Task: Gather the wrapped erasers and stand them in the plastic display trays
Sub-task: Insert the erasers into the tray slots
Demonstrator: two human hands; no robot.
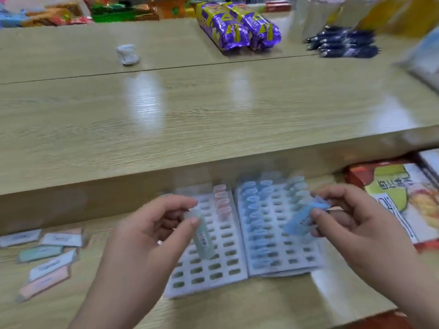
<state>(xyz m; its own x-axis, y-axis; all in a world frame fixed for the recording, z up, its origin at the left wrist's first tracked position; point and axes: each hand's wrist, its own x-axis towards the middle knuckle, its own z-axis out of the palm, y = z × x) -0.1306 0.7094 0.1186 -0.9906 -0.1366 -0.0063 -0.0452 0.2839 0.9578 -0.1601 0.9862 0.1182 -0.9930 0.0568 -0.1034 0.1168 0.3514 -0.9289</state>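
Reaching in from the lower left and pinching the top end of a pale green wrapped eraser (203,237) between thumb and curled forefinger of the left hand (147,236), holding it nearly upright over the left display tray (223,265). Reaching in from the right and gripping a tilted blue wrapped eraser (303,217) in the curled fingertips of the right hand (356,230), above the right display tray (297,257). Working beside standing pink erasers (222,203), rows of blue erasers (255,224) and loose erasers (47,256) lying well left.

We count two display trays (206,276), five loose erasers (40,254) at near left, one green eraser (202,238), one blue eraser (301,218), two purple packets (237,27) far.
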